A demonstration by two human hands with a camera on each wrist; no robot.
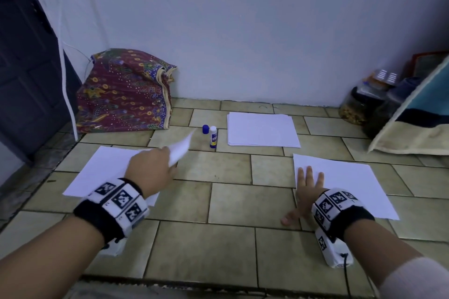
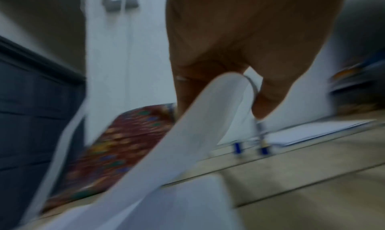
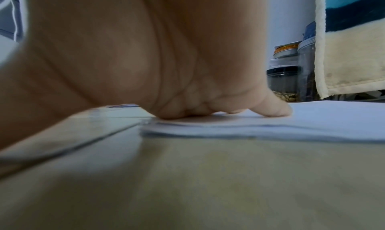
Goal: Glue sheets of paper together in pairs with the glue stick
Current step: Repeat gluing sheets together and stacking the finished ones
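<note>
Left hand point(image 1: 150, 170): pinches lifted corner of white paper sheet point(image 1: 109, 167).
Right hand point(image 1: 306, 192): spread flat on second white sheet point(image 1: 345, 182).
Glue stick point(image 1: 213, 136): upright beyond left hand (uncapped).
Risk: pinched corner may crease.

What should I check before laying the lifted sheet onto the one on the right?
1. Left hand grips the lifted sheet: ok, corner pinched and curled up.
2. Right hand pins the right sheet flat: ok, fingers spread on its near left corner.
3. Glue on the right sheet: cannot tell, no trace shows.
4. Glue stick out of the path: ok, upright beyond both hands, its cap off beside it.
5. Spare stack undisturbed: ok.
</note>
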